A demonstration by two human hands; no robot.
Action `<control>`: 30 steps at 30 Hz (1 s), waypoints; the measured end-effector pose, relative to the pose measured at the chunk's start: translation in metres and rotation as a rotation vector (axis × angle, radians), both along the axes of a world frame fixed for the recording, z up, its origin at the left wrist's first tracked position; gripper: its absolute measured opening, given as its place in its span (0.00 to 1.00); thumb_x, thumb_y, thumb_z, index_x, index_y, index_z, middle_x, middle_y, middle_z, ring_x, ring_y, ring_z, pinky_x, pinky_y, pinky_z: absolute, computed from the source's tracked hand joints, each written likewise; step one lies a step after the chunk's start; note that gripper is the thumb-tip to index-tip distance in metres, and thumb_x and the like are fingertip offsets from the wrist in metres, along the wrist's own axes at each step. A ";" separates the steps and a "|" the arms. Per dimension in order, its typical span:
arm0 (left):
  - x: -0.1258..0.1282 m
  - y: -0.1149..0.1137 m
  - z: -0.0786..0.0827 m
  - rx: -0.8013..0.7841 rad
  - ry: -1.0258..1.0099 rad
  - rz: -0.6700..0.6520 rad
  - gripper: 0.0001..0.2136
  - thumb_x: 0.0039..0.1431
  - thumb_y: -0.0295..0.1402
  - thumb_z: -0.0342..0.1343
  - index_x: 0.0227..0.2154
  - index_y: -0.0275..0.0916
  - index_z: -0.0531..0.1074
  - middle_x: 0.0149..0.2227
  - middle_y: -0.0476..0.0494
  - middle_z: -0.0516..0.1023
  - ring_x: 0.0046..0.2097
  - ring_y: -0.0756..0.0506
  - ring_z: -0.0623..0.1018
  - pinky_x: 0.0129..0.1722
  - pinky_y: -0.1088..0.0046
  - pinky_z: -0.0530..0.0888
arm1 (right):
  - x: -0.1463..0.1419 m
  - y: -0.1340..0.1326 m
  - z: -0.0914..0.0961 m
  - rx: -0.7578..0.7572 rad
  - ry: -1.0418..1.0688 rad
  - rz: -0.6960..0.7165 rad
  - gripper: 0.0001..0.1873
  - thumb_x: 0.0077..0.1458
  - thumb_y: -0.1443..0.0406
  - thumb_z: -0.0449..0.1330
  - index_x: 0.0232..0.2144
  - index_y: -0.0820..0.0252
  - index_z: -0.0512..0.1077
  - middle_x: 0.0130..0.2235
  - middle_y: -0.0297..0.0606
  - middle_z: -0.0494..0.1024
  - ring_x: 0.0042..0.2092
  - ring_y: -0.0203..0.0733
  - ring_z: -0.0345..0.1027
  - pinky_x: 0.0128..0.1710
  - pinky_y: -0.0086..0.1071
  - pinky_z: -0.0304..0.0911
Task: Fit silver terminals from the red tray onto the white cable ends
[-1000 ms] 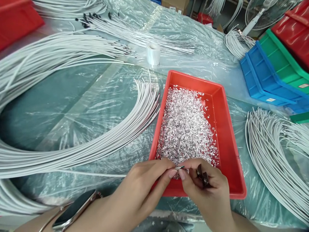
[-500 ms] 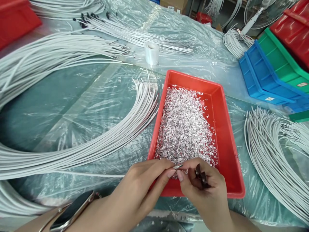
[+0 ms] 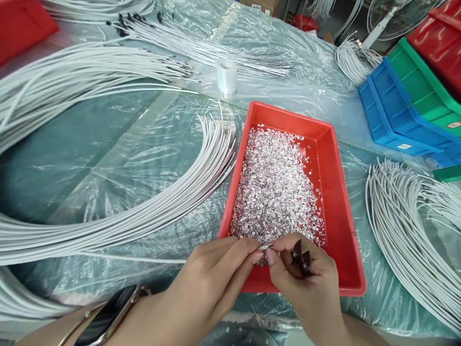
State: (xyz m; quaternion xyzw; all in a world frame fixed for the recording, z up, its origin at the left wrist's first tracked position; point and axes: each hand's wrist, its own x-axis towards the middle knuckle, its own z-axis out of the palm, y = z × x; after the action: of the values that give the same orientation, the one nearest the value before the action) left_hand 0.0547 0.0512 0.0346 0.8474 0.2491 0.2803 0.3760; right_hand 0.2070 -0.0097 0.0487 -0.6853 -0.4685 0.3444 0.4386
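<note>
My left hand [image 3: 212,274] pinches the end of a thin white cable [image 3: 137,259] between thumb and forefinger, just over the near edge of a red tray [image 3: 342,202]. My right hand [image 3: 306,283] meets it fingertip to fingertip, pinching a small silver metal piece [image 3: 266,247] at the cable's tip. Several small dark pieces [image 3: 300,259] are tucked in the curled fingers of my right hand. The tray holds a heap of small shiny metal terminals [image 3: 277,187]. A watch [image 3: 104,319] sits on my left wrist.
Big bundles of white cables [image 3: 108,226] curve across the plastic-covered table on the left, another bundle [image 3: 406,230] lies at the right. A clear tape roll [image 3: 226,76] stands behind the tray. Blue [image 3: 389,120], green and red bins stack at the far right.
Both hands stay pinched together at the tray's near edge; my right fingertips have closed in slightly on the metal piece. The view shifted a little.
</note>
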 end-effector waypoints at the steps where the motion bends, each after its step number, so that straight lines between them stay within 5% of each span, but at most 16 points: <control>1: 0.000 0.000 0.000 0.032 -0.002 0.005 0.08 0.67 0.23 0.42 0.42 0.35 0.65 0.31 0.44 0.75 0.29 0.48 0.74 0.27 0.73 0.70 | -0.002 0.000 0.001 -0.006 0.008 -0.032 0.07 0.50 0.69 0.58 0.22 0.55 0.66 0.17 0.22 0.53 0.19 0.30 0.44 0.17 0.24 0.44; 10: 0.000 -0.001 -0.002 0.142 -0.002 0.029 0.07 0.67 0.23 0.41 0.41 0.34 0.64 0.32 0.40 0.77 0.29 0.46 0.77 0.26 0.72 0.73 | -0.014 0.004 0.008 -0.060 0.037 -0.197 0.07 0.47 0.67 0.56 0.20 0.56 0.64 0.18 0.22 0.53 0.20 0.30 0.42 0.19 0.26 0.41; 30: -0.007 -0.007 -0.010 0.004 0.010 0.049 0.09 0.66 0.22 0.46 0.47 0.34 0.66 0.37 0.42 0.77 0.35 0.48 0.77 0.35 0.74 0.74 | -0.013 0.004 0.007 -0.061 0.050 -0.157 0.07 0.47 0.68 0.55 0.20 0.56 0.63 0.17 0.21 0.49 0.20 0.30 0.38 0.19 0.27 0.38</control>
State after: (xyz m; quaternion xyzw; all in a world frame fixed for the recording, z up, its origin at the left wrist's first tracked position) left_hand 0.0474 0.0443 0.0247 0.8432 0.2709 0.2855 0.3662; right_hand 0.1936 -0.0055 0.0559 -0.7242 -0.3914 0.3399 0.4548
